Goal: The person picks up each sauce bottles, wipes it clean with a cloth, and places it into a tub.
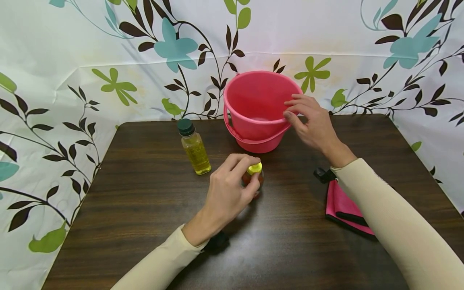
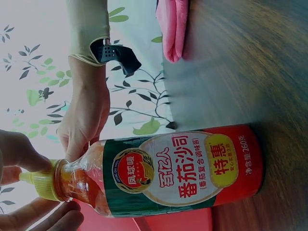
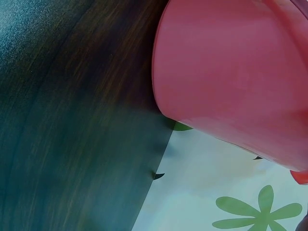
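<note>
My left hand holds a ketchup bottle by its yellow cap, with thumb and fingers around the top. In the left wrist view the ketchup bottle stands upright on the table and shows a red and green label with Chinese writing. Behind it stands a pink bucket, its handle hanging down at the front. My right hand grips the bucket's right rim, fingertips over the edge. The bucket's outer side fills much of the right wrist view, where that hand is nearly all hidden.
A bottle of yellow oil with a dark green cap stands left of the bucket. A folded pink cloth with black edging lies at the right, partly under my right sleeve. A patterned sheet hangs behind the dark wooden table.
</note>
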{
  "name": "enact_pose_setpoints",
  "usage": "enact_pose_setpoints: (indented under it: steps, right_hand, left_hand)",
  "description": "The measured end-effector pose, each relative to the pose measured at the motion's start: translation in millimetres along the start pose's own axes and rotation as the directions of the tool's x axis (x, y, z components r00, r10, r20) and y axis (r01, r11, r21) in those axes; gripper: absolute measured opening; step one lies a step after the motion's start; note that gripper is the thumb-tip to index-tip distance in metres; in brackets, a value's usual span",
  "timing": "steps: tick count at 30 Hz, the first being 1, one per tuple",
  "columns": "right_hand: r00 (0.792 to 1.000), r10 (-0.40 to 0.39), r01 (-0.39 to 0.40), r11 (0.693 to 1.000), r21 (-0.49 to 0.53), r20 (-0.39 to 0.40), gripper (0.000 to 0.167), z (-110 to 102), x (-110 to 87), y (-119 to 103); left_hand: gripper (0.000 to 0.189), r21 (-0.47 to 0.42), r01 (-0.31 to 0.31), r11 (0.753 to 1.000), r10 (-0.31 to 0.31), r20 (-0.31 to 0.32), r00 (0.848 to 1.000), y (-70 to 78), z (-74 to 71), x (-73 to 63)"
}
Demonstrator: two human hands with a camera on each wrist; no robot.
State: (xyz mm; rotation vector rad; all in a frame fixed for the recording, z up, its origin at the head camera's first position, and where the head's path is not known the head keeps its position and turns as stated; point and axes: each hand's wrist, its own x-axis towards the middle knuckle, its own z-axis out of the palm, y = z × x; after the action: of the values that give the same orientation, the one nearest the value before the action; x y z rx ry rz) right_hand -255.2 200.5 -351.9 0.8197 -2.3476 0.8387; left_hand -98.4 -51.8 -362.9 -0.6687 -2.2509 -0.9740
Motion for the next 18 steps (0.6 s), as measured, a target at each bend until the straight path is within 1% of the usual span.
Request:
enact_pose_setpoints:
  steps: [6, 12, 15, 18]
  right_hand:
    - [1.000, 0.001, -0.001, 1.000, 0.006, 0.000, 0.022, 1, -0.5, 0]
    - [1.000, 0.000, 0.000, 1.000, 0.010, -0.005, 0.022, 1, -0.5, 1]
    - [1.000, 0.007, -0.007, 1.000, 0.013, -0.003, 0.021, 1, -0.4, 1]
    - [1.000, 0.008, -0.008, 1.000, 0.017, -0.003, 0.020, 1, -0.3, 1]
  left_hand:
    - [0.026, -0.023, 0.034, 0.999, -0.034, -0.001, 0.999, -1.4, 0.2, 0.2]
    - [0.026, -0.028, 0.042, 0.999, -0.042, -0.017, 0.999, -2.5, -2.1, 3.2]
    - [0.027, -0.034, 0.042, 0.999, -0.043, -0.019, 0.999, -2.4, -5.6, 6.6]
    - [0.027, -0.036, 0.042, 0.998, -0.043, -0.016, 0.999, -1.7, -12.0, 12.8]
